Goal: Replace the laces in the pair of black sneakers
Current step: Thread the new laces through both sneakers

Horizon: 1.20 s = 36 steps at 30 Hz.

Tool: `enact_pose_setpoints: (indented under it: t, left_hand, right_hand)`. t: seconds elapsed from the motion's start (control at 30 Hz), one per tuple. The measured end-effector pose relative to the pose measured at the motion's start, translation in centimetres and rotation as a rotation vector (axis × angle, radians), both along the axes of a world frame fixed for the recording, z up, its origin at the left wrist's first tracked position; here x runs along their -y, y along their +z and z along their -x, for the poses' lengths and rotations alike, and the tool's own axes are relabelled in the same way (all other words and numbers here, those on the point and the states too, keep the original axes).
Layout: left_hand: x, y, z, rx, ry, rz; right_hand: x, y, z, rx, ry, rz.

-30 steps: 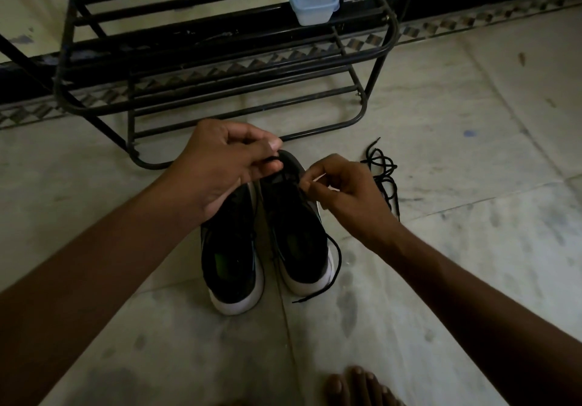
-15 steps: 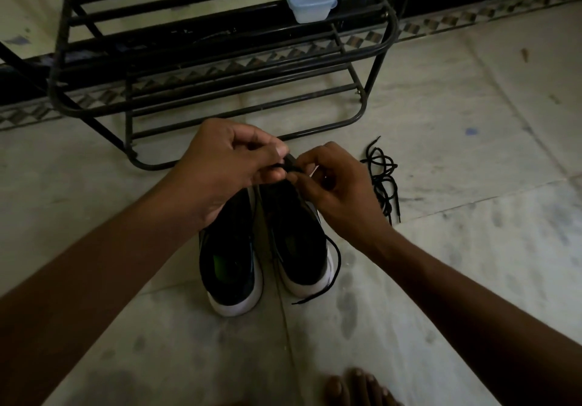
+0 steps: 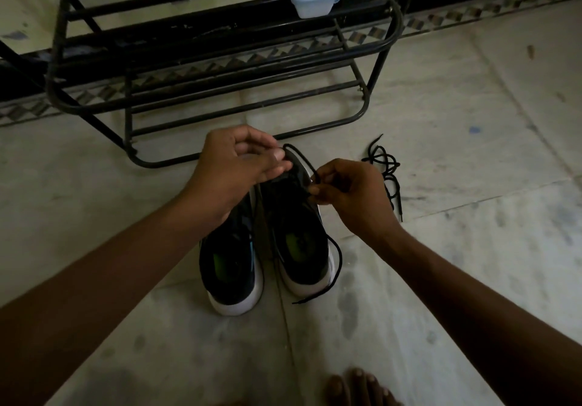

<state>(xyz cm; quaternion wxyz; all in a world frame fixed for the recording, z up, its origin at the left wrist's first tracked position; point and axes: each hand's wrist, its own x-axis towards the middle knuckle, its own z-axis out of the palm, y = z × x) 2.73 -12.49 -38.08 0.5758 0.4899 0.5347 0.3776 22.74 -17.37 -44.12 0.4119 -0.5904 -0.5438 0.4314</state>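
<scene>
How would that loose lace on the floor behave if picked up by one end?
Probably floppy: the loose lace lies in tangled, curling loops. Likely very light, being thin cord. It may lift as a snarl, since its strands cross.

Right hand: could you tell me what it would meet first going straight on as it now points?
Probably the left hand, just across the lace that both hands pinch; depth is unclear.
</scene>
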Motion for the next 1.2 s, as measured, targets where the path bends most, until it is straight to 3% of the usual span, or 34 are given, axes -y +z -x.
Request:
enact_pose_setpoints:
  t: [0.17,0.27,0.53,0.97,1.07,1.2]
  left_hand:
    - [2.5,-3.3,-0.1,-0.557,-0.240,-0.197]
    - [4.3,-4.3,-0.4,-0.663,-0.352,-0.273]
    - [5.4,-6.0,-1.1,-0.645,-0.207,-0.312]
    - [5.1,-6.4,-1.4,-0.584,-0.158,-0.299]
    - [5.0,-6.7,-1.5,-0.567,-0.159,-0.294]
    - [5.0,-7.4,-1.5,-0.528,-0.141,-0.279]
  right_hand:
    - [0.4,0.1,-0.9,-0.175,-0.026,0.083]
    - [0.5,-0.2,-1.3,-0.213,0.024,0.113]
    - [0.0,-0.2,-1.4,-0.111,0.095,0.104]
    - [-0.1,0.7,-0.5,0.282,0.160,-0.055]
    - [-0.1,0.5,-0.3,0.245,0.092,-0.004]
    - [0.5,-0.3,0.1,0.059,0.036,0.098]
